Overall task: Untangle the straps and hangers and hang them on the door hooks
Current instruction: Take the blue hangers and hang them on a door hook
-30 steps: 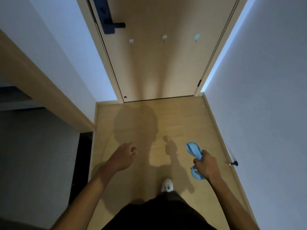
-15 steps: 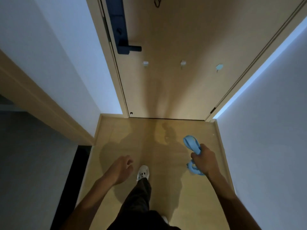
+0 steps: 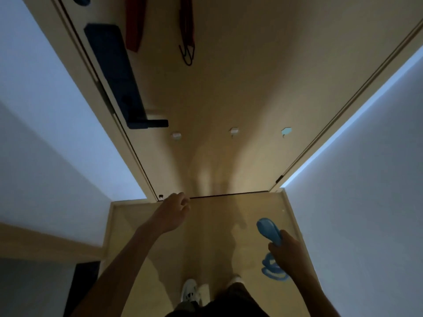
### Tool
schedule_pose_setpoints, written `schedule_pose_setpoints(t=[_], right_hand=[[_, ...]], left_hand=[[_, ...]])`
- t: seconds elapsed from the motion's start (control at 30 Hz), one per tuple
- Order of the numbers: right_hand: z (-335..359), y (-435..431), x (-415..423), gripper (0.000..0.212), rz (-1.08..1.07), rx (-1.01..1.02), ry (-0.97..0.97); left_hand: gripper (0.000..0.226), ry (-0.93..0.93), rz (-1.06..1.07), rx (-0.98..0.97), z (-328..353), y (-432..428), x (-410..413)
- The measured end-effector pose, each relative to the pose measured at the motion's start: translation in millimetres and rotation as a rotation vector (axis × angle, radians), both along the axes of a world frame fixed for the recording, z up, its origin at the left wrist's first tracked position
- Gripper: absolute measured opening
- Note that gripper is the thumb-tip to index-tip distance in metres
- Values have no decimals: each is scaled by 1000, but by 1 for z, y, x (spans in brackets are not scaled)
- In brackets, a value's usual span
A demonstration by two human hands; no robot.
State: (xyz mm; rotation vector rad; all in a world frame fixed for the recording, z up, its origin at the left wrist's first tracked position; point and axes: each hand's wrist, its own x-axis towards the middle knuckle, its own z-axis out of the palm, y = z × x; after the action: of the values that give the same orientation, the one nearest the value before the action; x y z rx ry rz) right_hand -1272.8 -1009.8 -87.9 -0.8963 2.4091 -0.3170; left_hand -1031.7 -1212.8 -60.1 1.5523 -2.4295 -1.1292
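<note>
Dim light fills a narrow entry where a wooden door (image 3: pixel 251 76) rises from the pale floor (image 3: pixel 217 236) between two plain walls, its dark door handle (image 3: pixel 119 88) at the upper left of the frame. Near the top edge a flat red strap (image 3: pixel 135 30) hangs against the door, and just right of it a second red strap (image 3: pixel 187 35) ends in thin dark loops. What holds them is cut off above the frame. Lower, across the middle of the door, three small hooks sit in a row, all bare: the left hook (image 3: pixel 175 135), the middle hook (image 3: pixel 234 131) and the right hook (image 3: pixel 286 131). At the lower right, the right hand (image 3: pixel 288 250) is closed around a blue strap (image 3: pixel 267 228). One rounded end sticks up past the knuckles and loose coils dangle beneath the fist. The left hand (image 3: pixel 175 210) hangs in the air over the foot of the door, fingers loosely curled with nothing in them. One white shoe (image 3: pixel 189 292) shows at the bottom centre. By the look of it the task is partly done: two straps are up, and the blue one has yet to be shaken out of its coils and looped over a free hook.
</note>
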Motion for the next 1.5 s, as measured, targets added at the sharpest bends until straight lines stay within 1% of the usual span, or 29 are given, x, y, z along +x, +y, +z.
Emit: schedule_pose_setpoints(t=[0.13, 0.3, 0.4, 0.53, 0.6, 0.67, 0.73, 0.77, 0.83, 0.9, 0.97, 1.1, 1.2, 1.33, 1.43, 1.5], right_hand=[[0, -43, -34, 9, -15, -51, 2], [11, -117, -87, 7, 45, -158, -44], [34, -166, -118, 9, 141, -250, -59], [76, -221, -152, 11, 245, -379, -159], [97, -244, -163, 11, 318, -448, -175], [117, -261, -170, 13, 391, -519, -175], [133, -275, -174, 12, 451, -569, -182], [140, -281, -175, 13, 477, -587, -189], [152, -290, -177, 16, 509, -622, -221], [161, -297, -178, 19, 519, -645, -250], [170, -303, -179, 23, 526, -639, -271], [191, -315, -182, 40, 533, -676, -324], [213, -325, -181, 42, 530, -752, -406], [241, -336, -182, 35, 480, -877, -511], [259, -344, -185, 44, 506, -943, -537], [269, -351, -185, 47, 528, -986, -505]], left_hand=[[25, -3, -33, -16, 8, -39, -39], [28, 40, -70, -33, 21, -84, -99], [26, 83, -65, -67, 37, -111, -136], [23, 172, -52, -95, 67, -139, -187], [31, 255, -29, -58, 84, -146, -211], [46, 359, -35, -2, 102, -151, -232], [51, 444, -58, 10, 118, -157, -247], [47, 488, -59, 7, 126, -161, -253], [31, 568, -38, -20, 140, -169, -260], [24, 630, 3, -46, 154, -177, -265], [22, 664, 4, -42, 168, -183, -267], [15, 690, -74, -51, 197, -193, -269], [12, 740, -110, -86, 220, -204, -270], [9, 759, -193, -109, 246, -218, -267], [7, 722, -236, -135, 256, -227, -265], [13, 693, -261, -185, 261, -234, -265]])
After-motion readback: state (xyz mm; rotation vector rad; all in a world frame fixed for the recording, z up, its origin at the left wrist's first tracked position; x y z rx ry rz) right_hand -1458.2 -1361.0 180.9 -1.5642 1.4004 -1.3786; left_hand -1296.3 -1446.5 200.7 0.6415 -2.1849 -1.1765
